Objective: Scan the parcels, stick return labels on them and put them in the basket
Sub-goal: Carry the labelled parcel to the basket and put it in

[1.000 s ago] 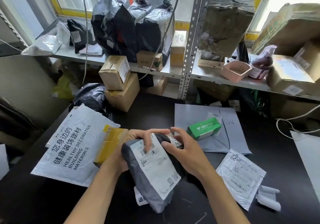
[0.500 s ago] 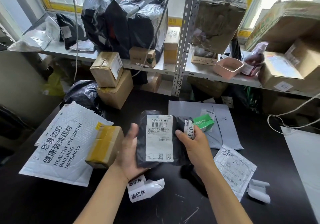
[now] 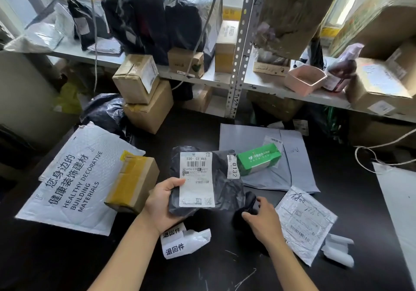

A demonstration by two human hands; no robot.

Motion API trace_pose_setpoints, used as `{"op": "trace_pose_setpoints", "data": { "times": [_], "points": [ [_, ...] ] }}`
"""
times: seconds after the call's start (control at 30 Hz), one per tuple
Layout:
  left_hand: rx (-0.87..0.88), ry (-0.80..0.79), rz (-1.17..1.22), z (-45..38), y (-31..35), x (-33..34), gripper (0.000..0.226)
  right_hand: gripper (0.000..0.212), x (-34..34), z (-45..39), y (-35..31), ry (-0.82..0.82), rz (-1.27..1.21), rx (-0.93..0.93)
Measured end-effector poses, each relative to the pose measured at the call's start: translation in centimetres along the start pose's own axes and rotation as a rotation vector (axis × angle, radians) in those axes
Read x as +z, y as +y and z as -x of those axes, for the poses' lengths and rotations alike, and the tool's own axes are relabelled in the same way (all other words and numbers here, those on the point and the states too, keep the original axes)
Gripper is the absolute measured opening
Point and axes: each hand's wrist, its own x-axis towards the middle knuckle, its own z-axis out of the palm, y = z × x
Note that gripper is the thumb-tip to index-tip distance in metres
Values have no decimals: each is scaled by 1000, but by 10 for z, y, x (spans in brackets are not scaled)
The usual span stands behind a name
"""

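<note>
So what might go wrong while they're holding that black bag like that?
Only the left hand grips the black bag, by one edge, so it might sag or slip. The right hand reaches for something dark on the dark table, easy to fumble. The return labels lie crumpled and may stick badly.

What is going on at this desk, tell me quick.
A person is working through parcels at a dark table. The left hand grips a black poly-bag parcel, shipping label face up. The right hand reaches to a dark object on the table beside the parcel; what it is cannot be told. A strip of return labels lies under the left wrist; none shows on the parcel yet. A small green box and a taped carton wait nearby.
</note>
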Motion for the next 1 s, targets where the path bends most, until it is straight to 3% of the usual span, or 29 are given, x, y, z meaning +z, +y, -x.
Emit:
{"op": "trace_pose_setpoints", "data": {
  "times": [0.1,0.17,0.23,0.37,0.5,0.63,0.73,0.8,1.0],
  "points": [
    [-5,8,9,1,1,-1,37,71,12,-2,10,-146,152,-18],
    [-3,14,8,2,1,0,33,62,17,-1,15,-197,379,-63],
    [-6,16,15,3,1,2,33,45,18,0,17,-171,397,-79],
    [20,43,-5,1,3,1,39,30,5,16,9,-89,-14,-57],
    [92,108,-5,-1,4,3,29,16,-22,45,-23,8,-466,-97],
    [150,149,-39,-3,2,5,29,22,-42,80,-55,-196,-798,-117],
    [195,185,-91,-3,1,9,29,6,-49,108,-74,-431,-906,-145],
    [216,197,-122,-2,0,11,31,6,-52,121,-82,-541,-916,-147],
    [284,145,-192,5,-2,18,33,12,-56,139,-92,-600,-885,-156]
  ]
}}
